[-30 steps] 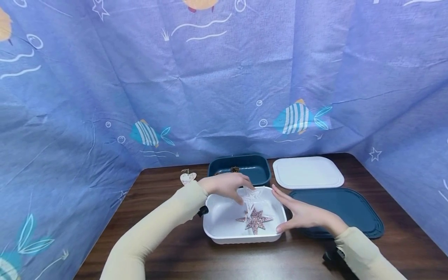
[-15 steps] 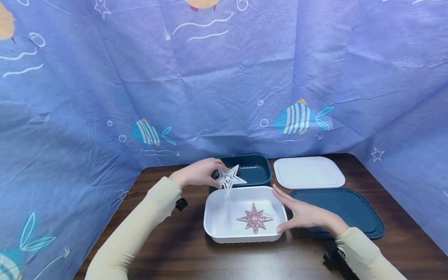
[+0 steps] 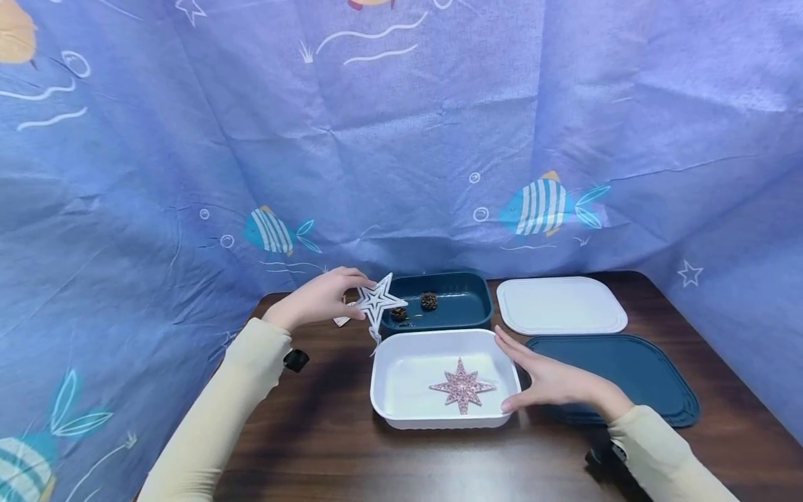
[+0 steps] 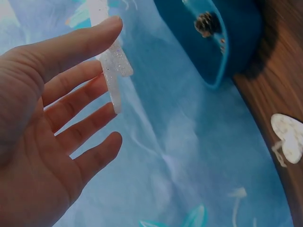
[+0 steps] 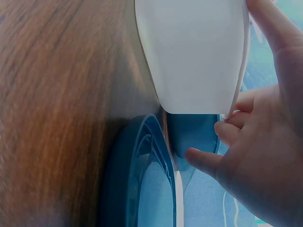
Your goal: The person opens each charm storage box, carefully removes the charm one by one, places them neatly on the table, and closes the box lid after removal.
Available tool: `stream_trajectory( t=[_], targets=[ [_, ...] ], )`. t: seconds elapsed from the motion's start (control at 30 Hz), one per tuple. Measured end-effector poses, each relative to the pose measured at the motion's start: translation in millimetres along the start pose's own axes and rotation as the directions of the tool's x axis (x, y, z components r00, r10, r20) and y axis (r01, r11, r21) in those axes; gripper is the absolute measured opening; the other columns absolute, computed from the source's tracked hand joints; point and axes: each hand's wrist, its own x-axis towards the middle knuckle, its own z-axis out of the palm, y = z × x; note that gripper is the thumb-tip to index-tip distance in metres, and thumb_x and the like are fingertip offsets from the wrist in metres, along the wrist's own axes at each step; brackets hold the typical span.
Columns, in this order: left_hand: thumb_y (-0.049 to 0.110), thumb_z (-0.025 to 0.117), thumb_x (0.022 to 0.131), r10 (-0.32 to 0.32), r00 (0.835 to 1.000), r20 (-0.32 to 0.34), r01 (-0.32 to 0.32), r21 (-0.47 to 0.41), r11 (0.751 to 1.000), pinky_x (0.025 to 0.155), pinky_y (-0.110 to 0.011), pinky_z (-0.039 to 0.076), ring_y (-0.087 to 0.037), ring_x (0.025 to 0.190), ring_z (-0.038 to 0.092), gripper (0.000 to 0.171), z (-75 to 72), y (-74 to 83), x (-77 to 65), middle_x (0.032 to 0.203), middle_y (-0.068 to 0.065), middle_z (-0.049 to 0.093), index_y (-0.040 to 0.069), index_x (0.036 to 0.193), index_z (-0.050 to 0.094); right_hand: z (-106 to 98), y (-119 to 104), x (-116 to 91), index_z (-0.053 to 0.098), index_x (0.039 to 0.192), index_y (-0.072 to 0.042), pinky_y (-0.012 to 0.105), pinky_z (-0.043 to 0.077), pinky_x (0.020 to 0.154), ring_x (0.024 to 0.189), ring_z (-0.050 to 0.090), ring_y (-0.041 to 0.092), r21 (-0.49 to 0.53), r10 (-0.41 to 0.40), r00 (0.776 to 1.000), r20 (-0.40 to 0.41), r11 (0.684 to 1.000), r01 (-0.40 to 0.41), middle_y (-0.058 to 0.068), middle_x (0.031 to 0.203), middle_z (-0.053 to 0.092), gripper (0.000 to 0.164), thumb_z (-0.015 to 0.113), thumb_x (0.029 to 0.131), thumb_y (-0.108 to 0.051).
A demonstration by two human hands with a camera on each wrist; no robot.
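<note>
My left hand [image 3: 320, 298] pinches a white glittery star ornament [image 3: 379, 300] between thumb and fingers, raised beside the left end of the dark blue container [image 3: 464, 317]. In the left wrist view the star [image 4: 111, 64] is edge-on, with the thumb on one face and fingertips behind. My right hand [image 3: 555, 380] grips the right end of a white rectangular container [image 3: 401, 418], thumb at the front corner and index finger at the back corner. Inside that container lies a pink glitter star [image 3: 463, 387]. The right wrist view shows fingertips at the rim of the white container [image 5: 194, 56].
Two pine cones [image 3: 429, 300] lie in the blue container. A white lid [image 3: 561, 305] and a dark blue lid [image 3: 615, 376] lie to the right on the brown table [image 3: 326, 446]. A white heart ornament [image 4: 289, 138] lies left of the blue container. A fish-print curtain [image 3: 401, 139] hangs behind.
My left hand has lifted the white star out of the white container and carried it left, past the blue container's left end. The right hand stays on the white container.
</note>
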Motion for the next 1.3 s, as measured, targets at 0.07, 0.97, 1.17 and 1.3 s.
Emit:
stream_trajectory(
  t=[0.07, 0.97, 1.17, 1.3],
  targets=[
    [0.026, 0.081, 0.088, -0.019, 1.000, -0.012, 0.019, 0.000, 1.000, 0.115, -0.053, 0.031, -0.031, 0.130, 0.051, 0.055, 1.8, -6.7, -6.0, 0.135, -0.008, 0.059, 0.013, 0.138, 0.062, 0.4, 0.5, 0.9, 0.012, 0.162, -0.005, 0.062, 0.034, 0.108, 0.148, 0.019, 0.042, 0.005, -0.002, 1.000, 0.000, 1.000, 0.002, 0.020, 0.167, 0.000, 0.117, 0.082, 0.080, -0.051],
    [0.019, 0.084, 0.083, -0.228, 0.973, -0.027, 0.224, -0.103, 0.969, 0.095, -0.049, 0.048, -0.031, 0.107, 0.062, 0.053, 86.5, -86.2, -56.2, 0.122, -0.014, 0.064, -0.001, 0.130, 0.066, 3.9, 0.8, 0.3, 0.012, 0.162, -0.006, 0.063, 0.034, 0.108, 0.148, 0.020, 0.042, -0.017, 0.009, 1.000, -0.007, 1.000, -0.009, 0.017, 0.168, 0.000, 0.117, 0.080, 0.080, -0.055],
    [0.021, 0.084, 0.081, -0.296, 0.955, -0.008, 0.293, -0.124, 0.948, 0.096, -0.052, 0.048, -0.036, 0.111, 0.062, 0.055, 100.4, -92.5, -55.2, 0.123, -0.019, 0.066, -0.004, 0.126, 0.067, 3.8, 0.4, 0.2, 0.011, 0.162, -0.007, 0.064, 0.034, 0.108, 0.148, 0.020, 0.044, -0.014, 0.014, 1.000, -0.003, 1.000, -0.014, 0.020, 0.167, 0.000, 0.117, 0.081, 0.081, -0.053],
    [0.024, 0.084, 0.081, -0.347, 0.938, -0.005, 0.343, -0.125, 0.931, 0.098, -0.053, 0.047, -0.039, 0.116, 0.061, 0.057, 106.7, -94.9, -52.7, 0.123, -0.020, 0.067, -0.006, 0.126, 0.066, 2.6, -0.5, 0.7, 0.011, 0.162, -0.006, 0.064, 0.034, 0.108, 0.148, 0.021, 0.044, -0.014, 0.011, 1.000, -0.005, 1.000, -0.011, 0.019, 0.168, 0.000, 0.117, 0.081, 0.081, -0.052]
  ],
)
